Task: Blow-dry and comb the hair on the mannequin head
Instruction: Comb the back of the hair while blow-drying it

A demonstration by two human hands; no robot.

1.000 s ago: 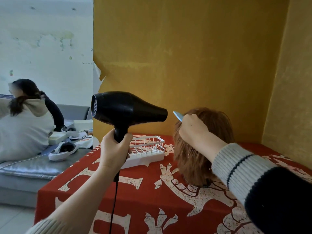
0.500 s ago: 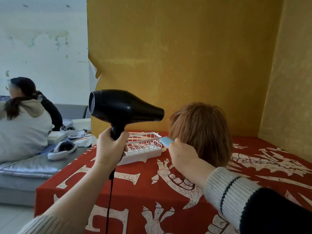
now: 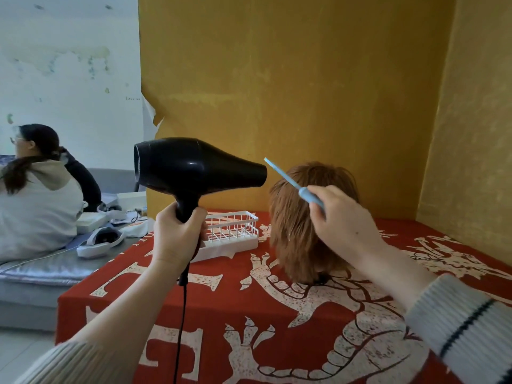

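The mannequin head (image 3: 296,225) with short reddish-brown hair stands on the red patterned tablecloth (image 3: 249,306). My left hand (image 3: 177,236) grips the handle of a black hair dryer (image 3: 194,170), whose nozzle points right at the hair's upper left. A black cord hangs from the handle. My right hand (image 3: 343,220) holds a light blue comb (image 3: 293,184) raised in front of the hair, its thin end pointing up-left toward the nozzle. The comb's teeth are not visible.
A white wire basket (image 3: 232,234) sits on the table just left of the mannequin head. Yellow walls close the back and right. To the left a person (image 3: 36,195) sits on a grey couch with a white headset (image 3: 99,242) beside them.
My right hand rose from low at the hair's left side back up in front of the head, turning the comb so its thin end points up-left. The dryer stays about level.
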